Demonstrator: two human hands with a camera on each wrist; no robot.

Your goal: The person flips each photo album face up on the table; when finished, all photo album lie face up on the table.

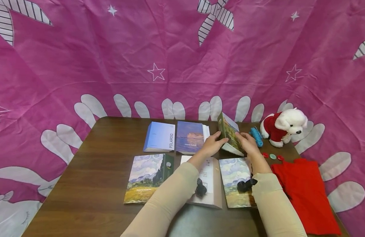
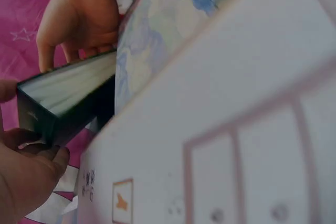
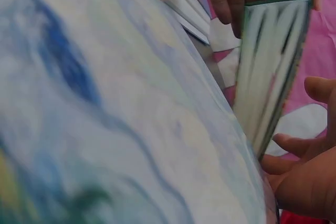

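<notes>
A thick green-spined photo album (image 1: 231, 135) with a landscape cover stands tilted at the back right of the table. My left hand (image 1: 213, 144) grips it by the spine, thumb and fingers on opposite sides, as the left wrist view shows. The right hand (image 1: 249, 144) holds the opposite edge, its fingertips at the cover. White page edges (image 3: 270, 72) face the right wrist camera. Below the hands lie a landscape-covered album (image 1: 235, 177) and a white album (image 1: 213, 187), both partly hidden by my forearms.
Left of the hands lie a seascape album (image 1: 189, 138), a blue Polaroid album (image 1: 160, 136) and another landscape album (image 1: 147, 179). To the right are blue yarn (image 1: 255, 136), a white plush dog (image 1: 284, 126), several buttons (image 1: 272, 156) and red cloth (image 1: 309, 194). Pink curtain (image 1: 182, 49) hangs behind.
</notes>
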